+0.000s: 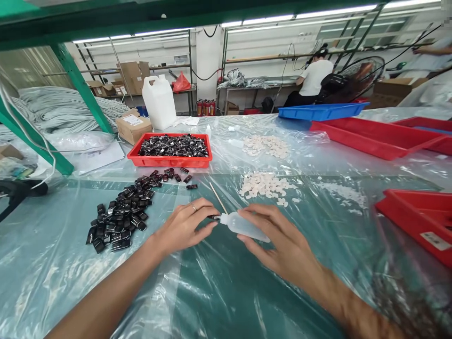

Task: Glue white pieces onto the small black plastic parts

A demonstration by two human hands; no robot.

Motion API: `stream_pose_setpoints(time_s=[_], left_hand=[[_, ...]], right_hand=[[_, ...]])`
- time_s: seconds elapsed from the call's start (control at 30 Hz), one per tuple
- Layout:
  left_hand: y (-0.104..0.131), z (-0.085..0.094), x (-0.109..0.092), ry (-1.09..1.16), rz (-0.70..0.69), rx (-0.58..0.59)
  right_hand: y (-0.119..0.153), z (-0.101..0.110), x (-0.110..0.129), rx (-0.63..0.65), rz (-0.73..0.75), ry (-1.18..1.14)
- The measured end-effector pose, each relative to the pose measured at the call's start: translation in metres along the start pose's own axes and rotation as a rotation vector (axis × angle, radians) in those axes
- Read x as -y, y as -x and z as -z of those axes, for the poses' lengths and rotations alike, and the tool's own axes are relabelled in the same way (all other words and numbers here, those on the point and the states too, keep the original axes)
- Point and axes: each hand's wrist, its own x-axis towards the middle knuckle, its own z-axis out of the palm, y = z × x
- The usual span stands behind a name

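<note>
My right hand (273,233) is wrapped round a translucent squeeze bottle (243,226), which lies on its side in the air with its nozzle to the left. Between the thumb and fingers of my left hand (190,225) is a small black plastic part (212,217), mostly hidden, and the bottle's tip meets it. Just beyond the bottle lies a thin wooden stick (218,197). A heap of glossy black plastic parts (123,214) spreads left of my left hand. Past my right hand is a pile of small whitish pieces (264,185).
A red tray (169,161) full of black parts stands at the back, near a white jug (159,103) and a cardboard box (133,126). More white pieces (266,146) lie behind. Red trays (416,221) and a blue tray (321,111) sit right. A person (314,77) sits beyond.
</note>
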Motion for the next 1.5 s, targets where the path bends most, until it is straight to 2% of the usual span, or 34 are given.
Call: stream_pose_setpoints(time_s=[0.33, 0.5, 0.73, 0.9, 1.5], left_hand=[[0.001, -0.005, -0.001, 0.055, 0.001, -0.024], [0.001, -0.004, -0.004, 0.055, 0.012, -0.038], [0.0, -0.004, -0.005, 0.078, -0.009, -0.086], [0.0, -0.004, -0.007, 0.083, -0.006, -0.097], [0.0, -0.005, -0.009, 0.054, -0.018, -0.114]], right_hand=[[0.0, 0.003, 0.003, -0.071, 0.025, -0.032], [0.003, 0.003, 0.004, -0.071, 0.052, 0.016], [0.001, 0.004, 0.008, -0.134, 0.088, 0.06], [-0.001, 0.006, 0.008, -0.116, 0.074, 0.033], [0.0, 0.01, 0.008, -0.112, 0.175, 0.1]])
